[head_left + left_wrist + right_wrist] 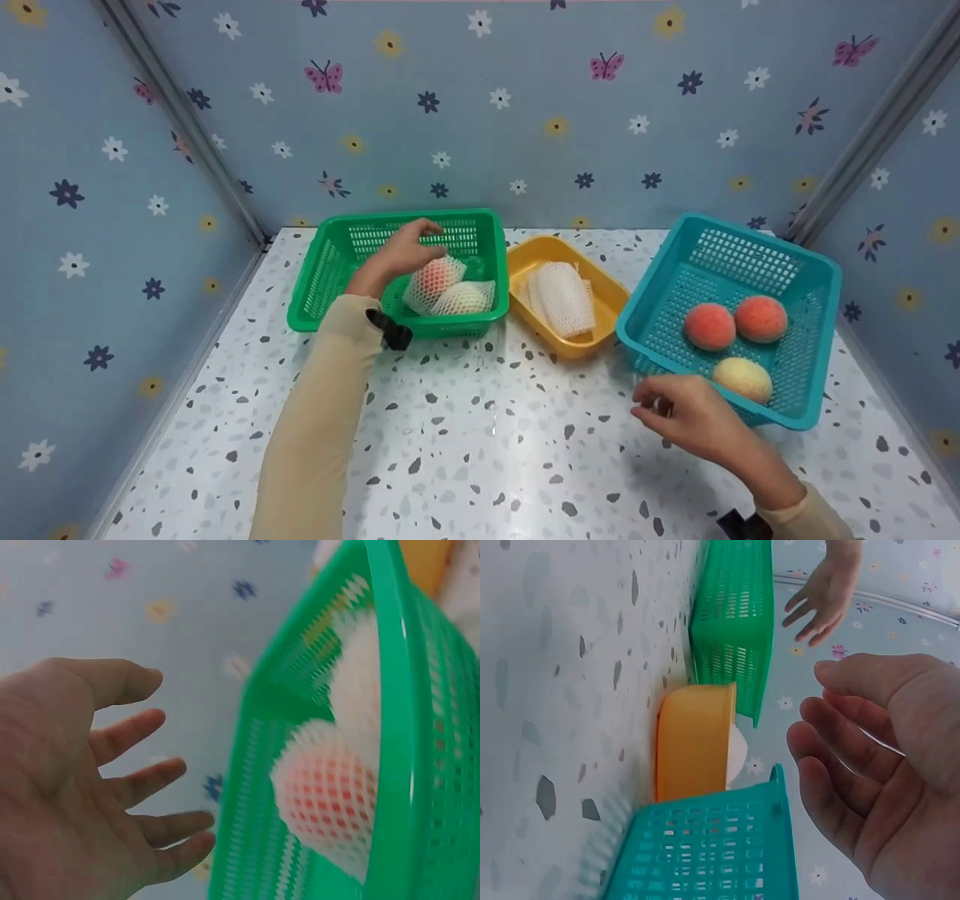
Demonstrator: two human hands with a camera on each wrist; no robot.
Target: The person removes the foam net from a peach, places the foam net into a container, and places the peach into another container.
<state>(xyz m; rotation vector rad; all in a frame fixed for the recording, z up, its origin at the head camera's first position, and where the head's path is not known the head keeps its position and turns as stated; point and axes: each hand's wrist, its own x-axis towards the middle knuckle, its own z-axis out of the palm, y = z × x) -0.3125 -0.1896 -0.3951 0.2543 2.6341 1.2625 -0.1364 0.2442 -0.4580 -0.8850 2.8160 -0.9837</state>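
The left hand point(409, 251) hangs over the green basket point(330, 262), hiding some slotted plastic; its grip is wide, fingers spread, holding nothing. At 5 o'clock from it, a red fruit point(435, 279) and a pale fruit point(463, 301) lie inside, each in white mesh; in the left wrist view, the rim partly covers both. At the basket's 3 o'clock, a smooth yellow tray point(536, 253) holds overlapping white nets point(566, 300), too bunched to count. Farther toward 3 o'clock, the teal basket point(686, 281) holds two fuzzy red peaches point(709, 327) and, at 6 o'clock, a yellow peach point(742, 379). The right hand point(694, 416) masks its 7 o'clock rim, grip half curled, empty. The frame crops both sleeves point(311, 427).
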